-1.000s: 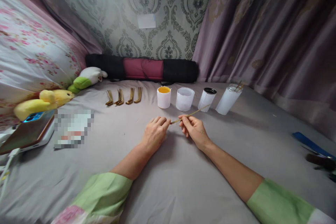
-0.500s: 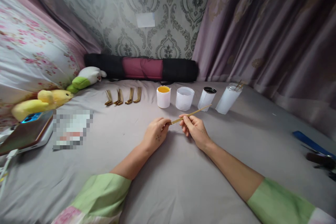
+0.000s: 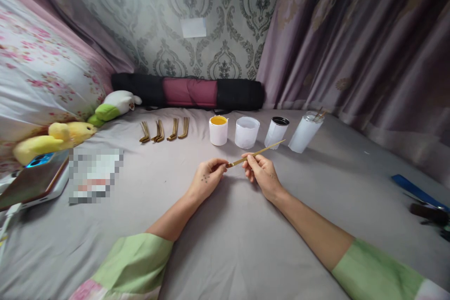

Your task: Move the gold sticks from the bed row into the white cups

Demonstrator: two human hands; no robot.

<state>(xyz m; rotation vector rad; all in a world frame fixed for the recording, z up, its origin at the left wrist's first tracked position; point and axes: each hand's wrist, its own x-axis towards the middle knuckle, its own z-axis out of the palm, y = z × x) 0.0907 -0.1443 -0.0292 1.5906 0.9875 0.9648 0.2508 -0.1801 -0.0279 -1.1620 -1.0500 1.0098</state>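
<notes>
Both my hands meet over the grey sheet, holding one thin gold straw between them. My right hand pinches the straw near its middle, its far end pointing up and right toward the cups. My left hand is curled with fingertips closed on the straw's near end. Behind the hands stand a white cup with a yellow inside, a translucent cup, a white cup with a black rim and a tilted clear glass with gold straws in it.
Several bent gold straws lie in a row at the back left. Plush toys and a phone sit at the left, a black and pink roll by the wall, dark tools at the right edge.
My left hand has rolled its wrist outward, drawing back slightly along the straw's near end. The right hand and straw stay almost still.
</notes>
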